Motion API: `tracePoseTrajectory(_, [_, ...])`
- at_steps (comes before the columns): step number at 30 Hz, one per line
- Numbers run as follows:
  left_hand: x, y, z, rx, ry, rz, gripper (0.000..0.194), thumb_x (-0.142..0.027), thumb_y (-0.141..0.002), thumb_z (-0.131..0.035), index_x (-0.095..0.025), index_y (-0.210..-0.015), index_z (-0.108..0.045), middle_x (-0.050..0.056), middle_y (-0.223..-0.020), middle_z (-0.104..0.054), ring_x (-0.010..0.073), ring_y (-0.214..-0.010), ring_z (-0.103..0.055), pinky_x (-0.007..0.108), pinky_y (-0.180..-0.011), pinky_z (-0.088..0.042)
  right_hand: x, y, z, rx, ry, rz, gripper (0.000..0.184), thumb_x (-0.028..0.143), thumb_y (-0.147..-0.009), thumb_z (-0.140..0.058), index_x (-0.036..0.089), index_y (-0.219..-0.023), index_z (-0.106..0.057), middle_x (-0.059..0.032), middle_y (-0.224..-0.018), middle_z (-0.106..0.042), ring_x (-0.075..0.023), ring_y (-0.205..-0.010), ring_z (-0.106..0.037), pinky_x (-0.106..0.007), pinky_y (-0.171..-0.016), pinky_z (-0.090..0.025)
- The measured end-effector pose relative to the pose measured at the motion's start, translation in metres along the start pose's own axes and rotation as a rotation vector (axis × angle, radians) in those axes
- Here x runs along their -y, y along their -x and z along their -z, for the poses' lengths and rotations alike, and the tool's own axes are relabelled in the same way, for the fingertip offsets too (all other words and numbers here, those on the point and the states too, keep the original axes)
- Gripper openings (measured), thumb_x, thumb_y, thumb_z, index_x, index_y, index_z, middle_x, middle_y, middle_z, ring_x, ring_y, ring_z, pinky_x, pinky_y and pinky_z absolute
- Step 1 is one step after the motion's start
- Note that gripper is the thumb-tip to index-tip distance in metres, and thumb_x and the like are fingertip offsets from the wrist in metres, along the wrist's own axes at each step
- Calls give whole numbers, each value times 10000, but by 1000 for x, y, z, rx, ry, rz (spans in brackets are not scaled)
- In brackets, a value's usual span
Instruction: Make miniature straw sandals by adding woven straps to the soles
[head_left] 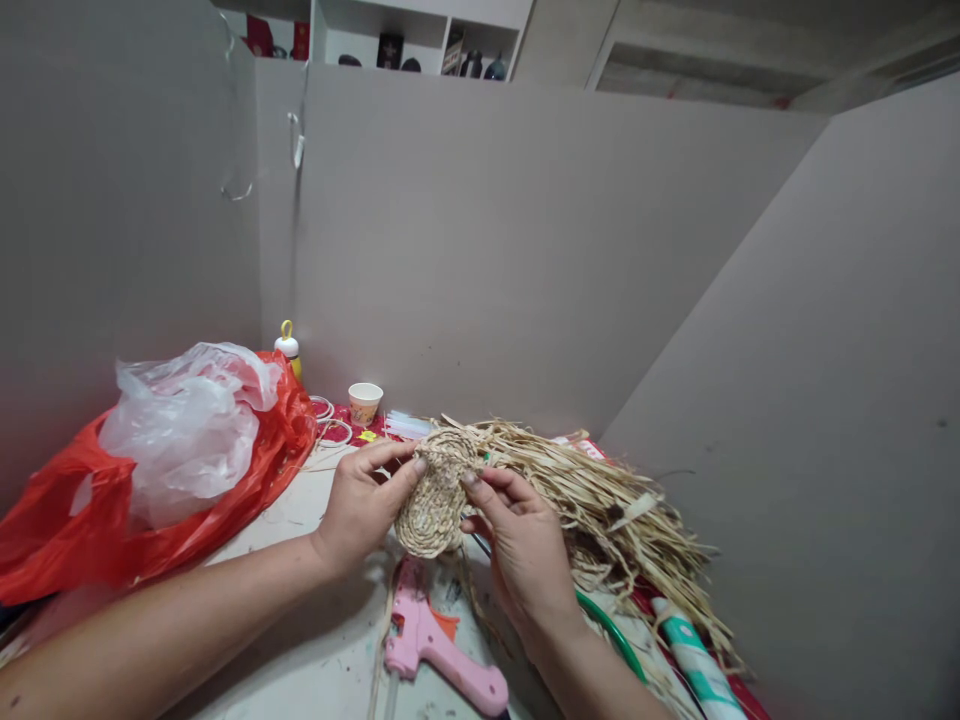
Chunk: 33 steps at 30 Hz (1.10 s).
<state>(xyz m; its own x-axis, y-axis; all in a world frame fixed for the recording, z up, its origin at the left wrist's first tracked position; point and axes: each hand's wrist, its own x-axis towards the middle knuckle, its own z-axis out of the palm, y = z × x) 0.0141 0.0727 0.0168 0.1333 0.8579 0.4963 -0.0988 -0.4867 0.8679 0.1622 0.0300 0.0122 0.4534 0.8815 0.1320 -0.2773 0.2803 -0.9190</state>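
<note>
Between my two hands is a woven straw piece [431, 508], made of coiled braid in a figure-eight-like outline. My left hand [367, 500] pinches its upper left edge between thumb and fingers. On the opposite edge, my right hand [521, 530] grips it with the thumb in front; some of its fingers are hidden behind. The piece is held up above the table, tilted toward me. Just below it a pink hot glue gun [442, 640] lies on the white table surface [300, 610], a glue stick at its rear end.
A large bundle of dry straw [600, 490] lies at the right, beside a green-and-white roll [697, 660]. Red and clear plastic bags [187, 430] fill the left. Farther back stand a paper cup [365, 402], a yellow-and-white bottle [288, 348] and glue sticks [407, 425]. Grey partitions [450, 230] enclose the table.
</note>
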Motion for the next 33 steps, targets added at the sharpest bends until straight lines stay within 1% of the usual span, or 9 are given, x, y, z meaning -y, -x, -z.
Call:
tracePoseTrajectory(5, [0,2,-2,-23,37,27,144,-245,-777,-640,-152,-841,-730,40,-811,-705,136,-722,-603,221,-654,-477,0,4,-3,-24,-11,-44,302,307,-505,-863,170,-689,-666,43,-642,-600,-87,-542,-529,-175,-418,-505])
tracePoseTrajectory(8, [2,1,-2,-30,32,36,138,-240,-775,-634,-140,-815,-719,39,-781,-692,138,-709,-592,224,-650,-470,-2,5,-4,-18,-20,-51,299,299,-502,-865,164,-682,-669,51,-620,-591,-71,-502,-515,-179,-428,-514])
tracePoseTrajectory(14, [2,3,-4,-61,35,59,142,-251,-776,-623,-135,-813,-697,39,-797,-672,145,-743,-591,227,-671,-467,-5,7,-5,-13,-25,-66,305,315,-497,-869,155,-677,-681,41,-626,-601,-66,-506,-517,-173,-434,-512])
tracePoseTrajectory(18, [-4,3,-4,-28,68,105,141,-266,-780,-615,-142,-816,-673,14,-741,-643,116,-654,-547,209,-604,-442,-1,7,-7,-16,-55,-75,318,304,-466,-883,163,-675,-689,39,-635,-603,-72,-522,-519,-181,-439,-515])
tracePoseTrajectory(20, [-5,2,-3,-28,93,111,134,-265,-779,-617,-146,-818,-665,7,-739,-636,110,-651,-539,206,-611,-439,0,7,-8,-13,-74,-86,330,300,-461,-886,167,-704,-704,27,-673,-619,-84,-557,-535,-189,-457,-523])
tracePoseTrajectory(24, [-4,0,-2,-68,151,120,123,-265,-769,-633,-152,-813,-655,7,-773,-641,114,-702,-550,210,-664,-448,-2,6,-8,21,-72,-110,346,317,-493,-871,179,-778,-729,5,-756,-644,-108,-621,-560,-205,-486,-530])
tracePoseTrajectory(26, [-3,0,-2,-76,186,143,118,-264,-764,-639,-156,-808,-657,4,-767,-645,111,-703,-549,210,-673,-448,-3,6,-7,80,-43,-130,298,325,-526,-854,173,-750,-730,9,-738,-630,-96,-588,-539,-199,-474,-514])
tracePoseTrajectory(29, [-1,1,-4,-73,238,187,118,-264,-754,-649,-157,-797,-671,3,-759,-653,107,-693,-548,208,-674,-446,-3,6,-5,167,9,-147,235,334,-577,-827,148,-659,-708,12,-671,-594,-76,-531,-491,-179,-443,-469])
tracePoseTrajectory(33, [1,2,-5,-67,284,228,141,-274,-728,-685,-153,-798,-687,10,-761,-666,112,-696,-559,217,-682,-454,-1,7,-5,146,22,-129,261,361,-577,-822,143,-630,-688,15,-640,-567,-76,-509,-464,-179,-418,-438])
